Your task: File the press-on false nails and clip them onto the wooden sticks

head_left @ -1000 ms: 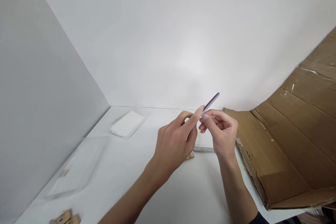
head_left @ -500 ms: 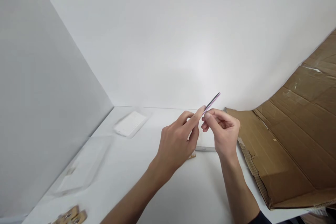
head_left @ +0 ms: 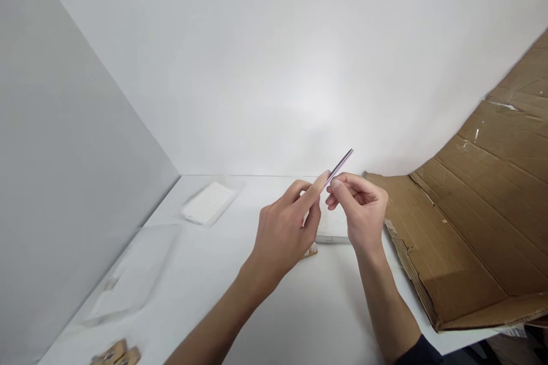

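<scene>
My right hand point(head_left: 362, 211) pinches the lower end of a thin nail file point(head_left: 341, 163), dark on its face with a pink edge, which slants up to the right above the white table. My left hand point(head_left: 286, 232) is held beside it with the index finger stretched out. That fingertip touches the file near the pinch, and the other fingers curl loosely. Both hands hover above a small white flat block point(head_left: 331, 231) lying on the table.
A flattened cardboard box point(head_left: 471, 222) leans at the right. A clear packet of white items point(head_left: 208, 203) lies at the back left, a clear flat tray point(head_left: 128, 276) nearer on the left, and small tan pieces point(head_left: 113, 355) at the bottom left edge.
The hands and the file have hardly moved; only the view has shifted slightly.
</scene>
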{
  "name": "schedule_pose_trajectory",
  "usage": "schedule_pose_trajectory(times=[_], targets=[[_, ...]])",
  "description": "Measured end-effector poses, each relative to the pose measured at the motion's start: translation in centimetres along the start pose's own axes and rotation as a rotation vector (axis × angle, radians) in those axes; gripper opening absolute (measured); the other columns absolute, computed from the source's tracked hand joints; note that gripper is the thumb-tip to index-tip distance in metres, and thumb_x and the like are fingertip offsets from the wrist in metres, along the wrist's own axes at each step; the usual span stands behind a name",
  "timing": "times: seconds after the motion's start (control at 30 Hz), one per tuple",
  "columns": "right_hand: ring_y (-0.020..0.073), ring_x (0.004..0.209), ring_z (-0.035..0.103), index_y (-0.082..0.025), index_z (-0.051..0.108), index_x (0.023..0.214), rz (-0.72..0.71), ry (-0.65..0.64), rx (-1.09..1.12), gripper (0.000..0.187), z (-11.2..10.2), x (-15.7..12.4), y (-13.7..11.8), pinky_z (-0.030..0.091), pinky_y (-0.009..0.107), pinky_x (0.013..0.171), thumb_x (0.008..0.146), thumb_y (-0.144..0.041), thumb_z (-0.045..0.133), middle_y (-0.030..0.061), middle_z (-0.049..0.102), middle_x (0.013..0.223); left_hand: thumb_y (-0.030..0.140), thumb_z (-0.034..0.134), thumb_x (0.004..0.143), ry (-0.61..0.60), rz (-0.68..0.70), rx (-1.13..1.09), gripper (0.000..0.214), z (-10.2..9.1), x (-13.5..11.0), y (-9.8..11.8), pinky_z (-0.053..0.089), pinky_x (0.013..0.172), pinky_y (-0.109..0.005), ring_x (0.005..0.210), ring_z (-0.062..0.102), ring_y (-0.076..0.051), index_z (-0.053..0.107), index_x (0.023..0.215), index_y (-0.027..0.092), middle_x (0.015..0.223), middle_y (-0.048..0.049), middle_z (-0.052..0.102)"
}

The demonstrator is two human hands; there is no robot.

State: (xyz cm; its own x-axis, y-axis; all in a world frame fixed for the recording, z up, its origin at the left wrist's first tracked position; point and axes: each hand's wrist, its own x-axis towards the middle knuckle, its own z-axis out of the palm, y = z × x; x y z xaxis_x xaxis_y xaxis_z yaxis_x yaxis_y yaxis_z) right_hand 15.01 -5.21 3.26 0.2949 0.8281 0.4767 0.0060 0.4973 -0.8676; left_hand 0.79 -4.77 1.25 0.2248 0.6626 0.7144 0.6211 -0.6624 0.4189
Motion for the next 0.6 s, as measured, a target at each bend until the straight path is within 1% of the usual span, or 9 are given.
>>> schedule_pose_trajectory(times=[0.1,0.23,0.27,0.4,0.47,0.6], targets=[[0.0150,0.051,0.067,-0.019,0.077,0.077,0.005,-0.030,-0.009,0.015,-0.2,0.2,0.4,0.060,0.028,0.051,0.087,-0.030,0.079,0.0005,0.072,0.063,0.013,0.050,0.103,-0.010,-0.020,-0.039,0.048,0.0,0.0,0.0,0.041,0.055,-0.019,0.057,0.046,-0.007,0.065,0.145,0.030,0.094,0.0008,0.068],[0.0161,0.054,0.069,-0.019,0.077,0.079,-0.040,0.112,-0.047,0.015,-0.7,0.5,0.6,0.061,0.029,0.054,0.088,-0.031,0.079,0.0014,0.073,0.068,0.015,0.050,0.103,-0.053,-0.080,-0.193,0.047,-0.3,0.1,0.1,0.041,0.054,-0.020,0.056,0.044,-0.007,0.066,0.144,0.031,0.089,0.0019,0.066],[0.0161,0.054,0.069,-0.019,0.077,0.079,-0.046,0.121,-0.047,0.016,-0.9,0.5,0.6,0.061,0.029,0.054,0.089,-0.031,0.079,0.0018,0.074,0.068,0.015,0.050,0.103,-0.065,-0.099,-0.246,0.047,-0.5,0.2,0.1,0.042,0.054,-0.020,0.057,0.044,-0.008,0.066,0.144,0.031,0.086,0.0022,0.065],[0.0156,0.053,0.068,-0.020,0.079,0.080,-0.046,0.026,-0.007,0.016,-1.2,0.4,0.2,0.061,0.030,0.053,0.090,-0.032,0.079,0.0018,0.074,0.068,0.016,0.054,0.102,-0.085,-0.164,-0.397,0.046,-1.0,0.5,0.3,0.044,0.055,-0.021,0.063,0.051,-0.010,0.068,0.143,0.030,0.083,0.0018,0.065],[0.0154,0.053,0.067,-0.020,0.079,0.080,-0.051,-0.005,0.014,0.015,-1.2,0.2,0.0,0.061,0.030,0.053,0.090,-0.032,0.078,0.0017,0.074,0.068,0.016,0.055,0.101,-0.081,-0.173,-0.421,0.045,-1.2,0.6,0.4,0.045,0.056,-0.022,0.065,0.052,-0.011,0.069,0.141,0.030,0.084,0.0012,0.067],[0.0159,0.054,0.067,-0.020,0.078,0.080,-0.048,-0.022,0.019,0.017,-1.1,0.1,-0.1,0.062,0.031,0.052,0.090,-0.034,0.079,0.0016,0.073,0.067,0.017,0.055,0.101,-0.063,-0.165,-0.415,0.044,-1.4,0.6,0.8,0.046,0.056,-0.023,0.065,0.052,-0.011,0.070,0.141,0.030,0.085,0.0010,0.068]])
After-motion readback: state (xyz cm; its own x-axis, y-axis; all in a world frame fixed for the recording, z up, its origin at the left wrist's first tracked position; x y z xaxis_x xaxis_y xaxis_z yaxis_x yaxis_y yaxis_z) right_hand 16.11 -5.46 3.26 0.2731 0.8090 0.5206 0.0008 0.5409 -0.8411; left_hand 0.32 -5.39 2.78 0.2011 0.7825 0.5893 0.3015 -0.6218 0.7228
